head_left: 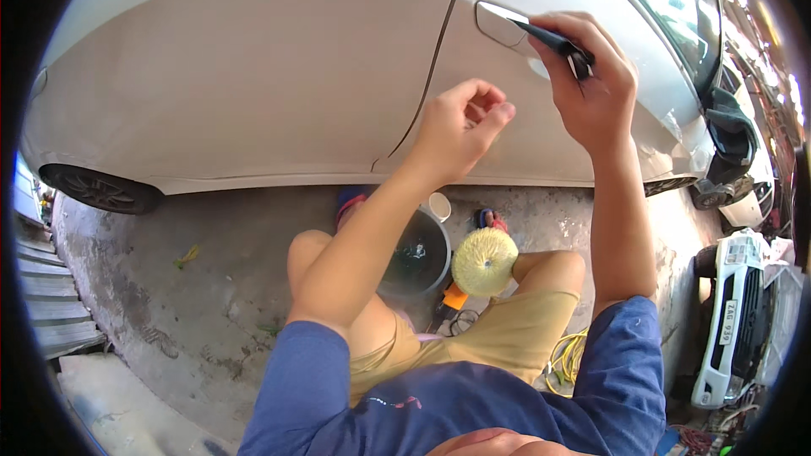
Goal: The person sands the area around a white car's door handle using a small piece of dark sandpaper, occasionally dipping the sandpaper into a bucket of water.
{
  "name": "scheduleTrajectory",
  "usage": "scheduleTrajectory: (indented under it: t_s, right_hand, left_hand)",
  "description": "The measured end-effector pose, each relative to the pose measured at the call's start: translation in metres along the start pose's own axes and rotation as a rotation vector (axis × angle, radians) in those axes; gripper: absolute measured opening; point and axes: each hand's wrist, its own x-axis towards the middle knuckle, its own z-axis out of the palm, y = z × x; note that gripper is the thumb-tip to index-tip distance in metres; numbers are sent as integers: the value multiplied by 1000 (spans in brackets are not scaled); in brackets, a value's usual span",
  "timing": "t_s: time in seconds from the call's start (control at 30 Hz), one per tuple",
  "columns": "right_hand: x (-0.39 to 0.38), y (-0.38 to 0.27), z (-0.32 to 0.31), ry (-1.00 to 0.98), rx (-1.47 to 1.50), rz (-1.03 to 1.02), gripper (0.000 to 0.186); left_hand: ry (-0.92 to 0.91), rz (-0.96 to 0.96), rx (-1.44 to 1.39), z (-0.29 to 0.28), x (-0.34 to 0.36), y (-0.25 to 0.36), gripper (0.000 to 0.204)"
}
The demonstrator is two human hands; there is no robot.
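Observation:
My right hand (pixel 596 76) is closed round a dark, tapered object (pixel 553 38) with a shiny piece at its lower end; its exact kind is not clear. Its thin tip meets the rounded, dark-outlined panel (pixel 497 25) on the pale car (pixel 279 76). Lower and to the left, my left hand (pixel 467 128) is held up before the car's side, near the door seam. Its fingers are curled in, and I see nothing in them.
Between my legs are a grey bucket (pixel 420 253) of water, a white cup (pixel 438 206) and a round yellow buffing pad (pixel 484 262) by an orange-and-black tool body (pixel 452 297). A yellow cord (pixel 568 359) lies coiled beside me. At the right stands a loose white bumper (pixel 718 329).

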Motion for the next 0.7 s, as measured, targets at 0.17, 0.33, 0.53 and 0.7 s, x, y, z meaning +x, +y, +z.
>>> scheduleTrajectory:
  t_s: [0.17,0.33,0.53,0.7]
  right_hand:
    - [27,11,6,-144,-73,-67,23]
    - [37,16,2,-233,-102,-89,22]
    - [39,18,8,-243,-115,-89,21]
    - [36,23,5,-244,-129,-109,21]
  left_hand:
    - [13,60,-276,21,22,-7,31]
    - [43,32,-374,28,27,-4,28]
    - [31,-47,-377,28,29,1,27]
    - [58,-41,-394,29,29,2,27]
